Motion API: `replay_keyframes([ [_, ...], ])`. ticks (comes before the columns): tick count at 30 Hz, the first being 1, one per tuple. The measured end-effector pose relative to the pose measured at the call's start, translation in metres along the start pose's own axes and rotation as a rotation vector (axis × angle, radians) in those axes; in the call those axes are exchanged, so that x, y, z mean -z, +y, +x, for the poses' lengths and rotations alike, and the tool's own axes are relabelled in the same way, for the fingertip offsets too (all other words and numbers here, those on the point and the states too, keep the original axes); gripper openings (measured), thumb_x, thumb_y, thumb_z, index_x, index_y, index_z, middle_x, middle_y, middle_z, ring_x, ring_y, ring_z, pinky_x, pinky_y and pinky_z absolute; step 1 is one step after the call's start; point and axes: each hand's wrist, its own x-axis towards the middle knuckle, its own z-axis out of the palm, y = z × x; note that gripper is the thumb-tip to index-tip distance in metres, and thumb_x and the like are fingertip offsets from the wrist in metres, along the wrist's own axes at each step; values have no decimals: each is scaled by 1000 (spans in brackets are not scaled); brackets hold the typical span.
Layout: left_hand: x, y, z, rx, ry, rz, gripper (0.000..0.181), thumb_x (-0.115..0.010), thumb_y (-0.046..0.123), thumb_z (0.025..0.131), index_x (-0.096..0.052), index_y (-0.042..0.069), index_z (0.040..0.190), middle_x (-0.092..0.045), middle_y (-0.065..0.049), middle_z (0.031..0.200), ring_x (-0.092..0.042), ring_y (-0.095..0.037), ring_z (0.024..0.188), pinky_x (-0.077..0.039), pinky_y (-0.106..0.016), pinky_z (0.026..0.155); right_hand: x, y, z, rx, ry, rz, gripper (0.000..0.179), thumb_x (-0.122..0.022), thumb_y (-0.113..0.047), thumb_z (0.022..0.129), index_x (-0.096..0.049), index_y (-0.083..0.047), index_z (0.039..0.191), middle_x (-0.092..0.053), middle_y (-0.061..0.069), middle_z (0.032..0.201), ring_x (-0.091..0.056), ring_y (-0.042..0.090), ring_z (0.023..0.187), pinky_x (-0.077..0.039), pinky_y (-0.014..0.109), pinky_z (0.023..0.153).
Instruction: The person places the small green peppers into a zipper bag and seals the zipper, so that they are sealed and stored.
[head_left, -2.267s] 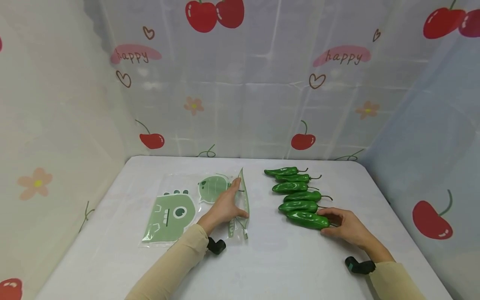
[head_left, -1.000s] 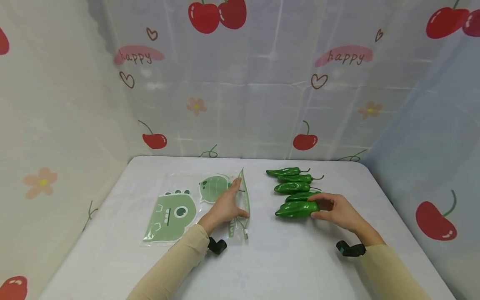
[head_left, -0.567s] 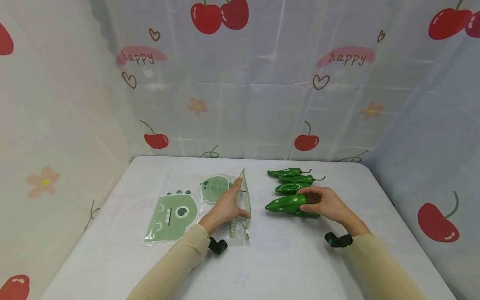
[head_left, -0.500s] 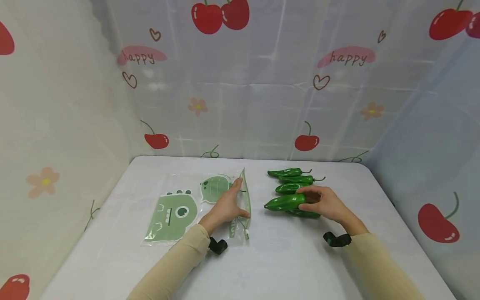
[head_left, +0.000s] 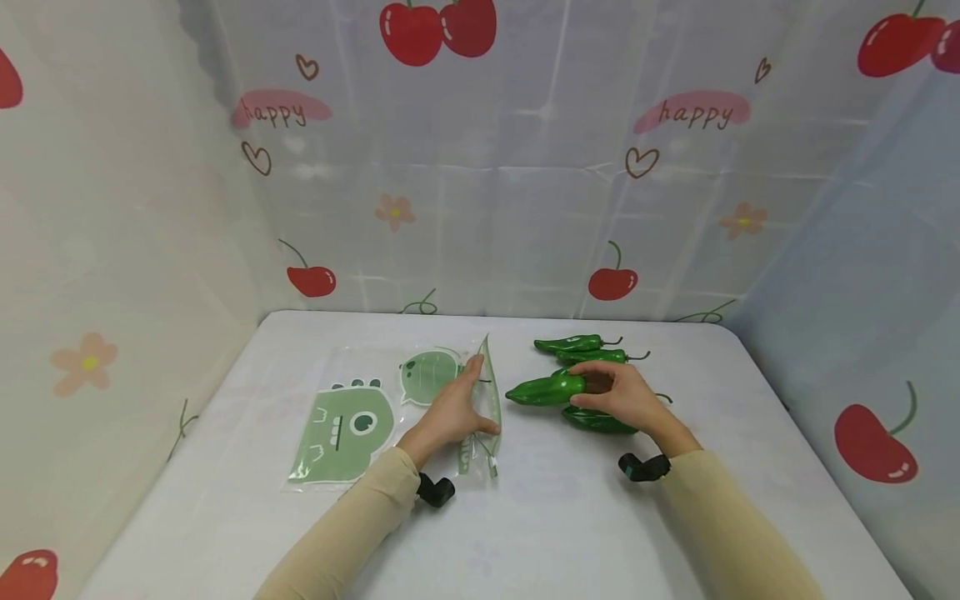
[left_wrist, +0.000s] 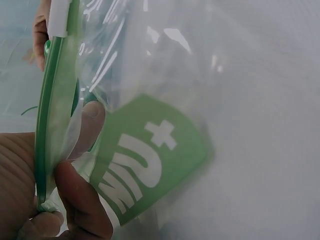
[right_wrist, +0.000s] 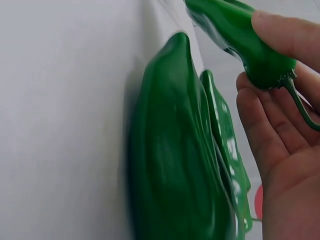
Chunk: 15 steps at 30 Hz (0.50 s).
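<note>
Jutting leftward from right grip [head_left: 632, 402], green pepper [head_left: 543, 392]

The head view faces forward and down. Up close, the left-wrist view shares its clear green-printed plastic bag [head_left: 367, 425]; the right, glossy green peppers [right_wrist: 175, 150].

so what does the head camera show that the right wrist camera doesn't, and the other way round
Only the head view: the left hand holding a clear plastic bag with green cartoon prints by its green-edged end, plus the beige sleeves.

Only the right wrist view: the thin, curved green stem of the glossy, tapered green pepper in the right hand, along with that hand's palm; the head camera sees neither.

Both: that hand gripping its pepper, and other glossy green peppers lying on the white table.
</note>
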Motion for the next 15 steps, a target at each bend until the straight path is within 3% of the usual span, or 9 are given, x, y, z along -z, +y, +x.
replay_keyframes([
  [6, 0, -1, 0, -2, 5, -9, 131, -97, 22, 68, -12, 16, 167, -14, -9, 174, -23, -35, 158, -23, -48, 128, -12, -5, 10, 25, 20, 10, 48, -86, -18, 85, -69, -10, 129, -68, 15, 133, -70, 32, 118, -61, 27, 90],
  [15, 2, -2, 0, -5, 7, 6, 131, -97, 22, 69, -12, 14, 167, -14, -10, 174, -22, -34, 158, -23, -47, 129, -24, -10, 20, -7, 49, -32, 51, -86, -21, 85, -69, -10, 132, -69, 12, 133, -69, 31, 119, -62, 35, 91],
])
